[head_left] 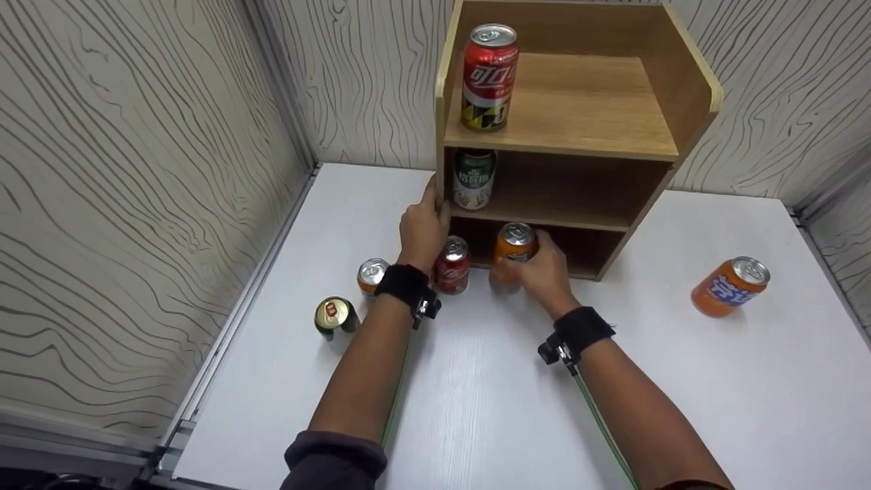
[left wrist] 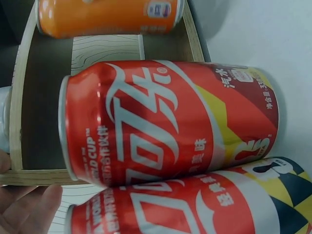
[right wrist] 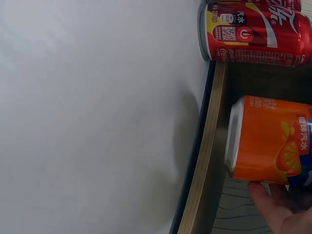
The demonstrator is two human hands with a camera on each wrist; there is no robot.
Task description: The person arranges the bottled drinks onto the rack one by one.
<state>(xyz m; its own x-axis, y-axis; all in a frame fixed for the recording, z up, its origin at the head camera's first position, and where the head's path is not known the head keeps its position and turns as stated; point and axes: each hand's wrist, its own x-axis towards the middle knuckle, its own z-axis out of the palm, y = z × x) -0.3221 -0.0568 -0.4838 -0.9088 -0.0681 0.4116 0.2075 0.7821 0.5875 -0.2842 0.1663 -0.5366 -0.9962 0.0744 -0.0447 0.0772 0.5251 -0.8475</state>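
Observation:
My right hand [head_left: 544, 272] grips an orange soda can [head_left: 516, 248] at the front of the shelf unit's bottom compartment. In the right wrist view, the orange soda can [right wrist: 273, 141] overlaps the bottom board's front edge, fingers under its side. My left hand [head_left: 423, 235] holds the unit's left side panel [head_left: 441, 122], thumb and fingers on either side of its front edge in the left wrist view. Close by that hand stands a red cola can [head_left: 452, 267]; the left wrist view shows a second cola can [left wrist: 195, 204] beside it.
A red cola can [head_left: 490, 78] stands on the top shelf, a green-and-white can [head_left: 473, 178] on the middle one. Left of my left forearm are an orange-sided can [head_left: 372, 273] and a dark can with a gold top [head_left: 335, 316]. Another orange can [head_left: 729, 287] stands far right.

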